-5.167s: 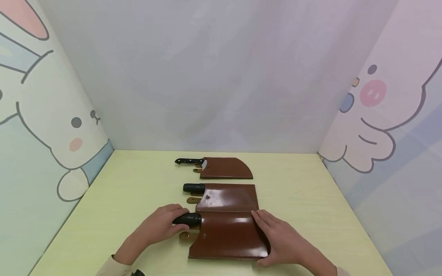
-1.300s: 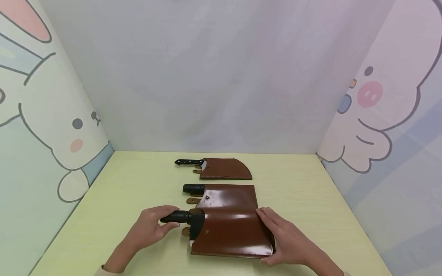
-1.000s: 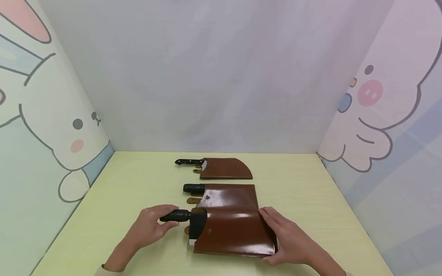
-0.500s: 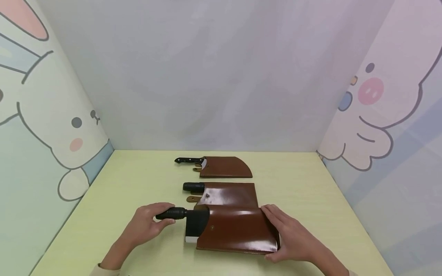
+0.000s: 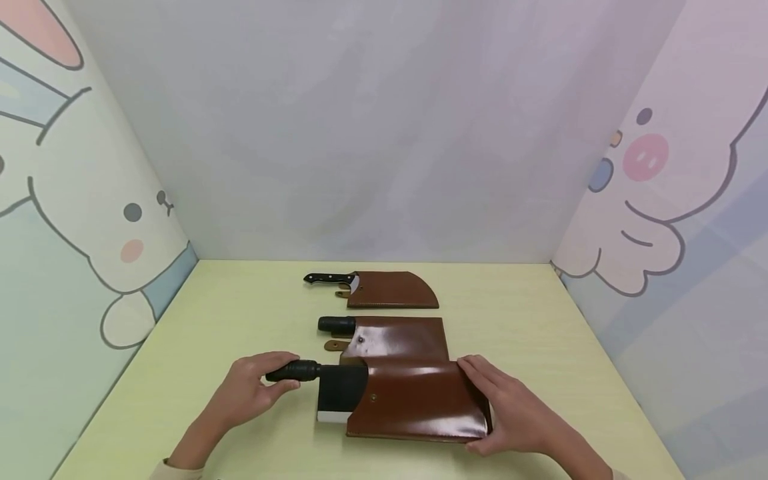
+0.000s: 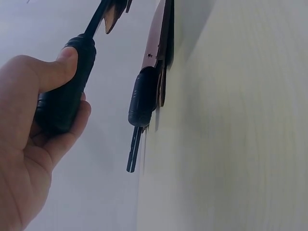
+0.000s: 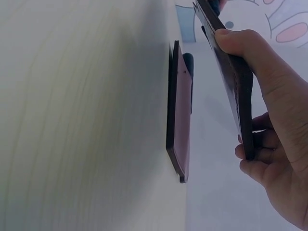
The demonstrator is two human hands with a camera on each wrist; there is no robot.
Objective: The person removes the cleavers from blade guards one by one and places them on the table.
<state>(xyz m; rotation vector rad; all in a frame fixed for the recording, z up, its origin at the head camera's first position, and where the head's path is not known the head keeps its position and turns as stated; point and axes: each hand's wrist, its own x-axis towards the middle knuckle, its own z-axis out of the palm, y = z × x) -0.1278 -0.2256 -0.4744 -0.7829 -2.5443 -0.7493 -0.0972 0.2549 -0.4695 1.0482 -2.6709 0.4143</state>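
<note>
My left hand (image 5: 249,393) grips the black ribbed handle (image 5: 294,371) of a cleaver, thumb on one side and fingers curled round the other. Part of its dark blade (image 5: 342,388), with a bright lower edge, shows outside a glossy brown leather sheath (image 5: 420,400); the rest is hidden inside. My right hand (image 5: 510,413) clasps the sheath's far right end, thumb at the lower corner and fingers at the upper one. Both wrist views show the handle (image 6: 72,82) and the sheath (image 7: 236,82) held above the tabletop.
Just behind lies a second cleaver in a brown sheath (image 5: 399,337), its black handle (image 5: 337,325) to the left and partly overlapped by the held one. Farther back, a riveted-handle knife (image 5: 329,278) sits in a curved sheath (image 5: 393,290). Walls enclose the pale table (image 5: 210,313).
My left hand has drawn the cleaver leftward, baring more blade than before. The right hand and sheath have shifted right. Five seconds ago the blade was fully in the sheath.
</note>
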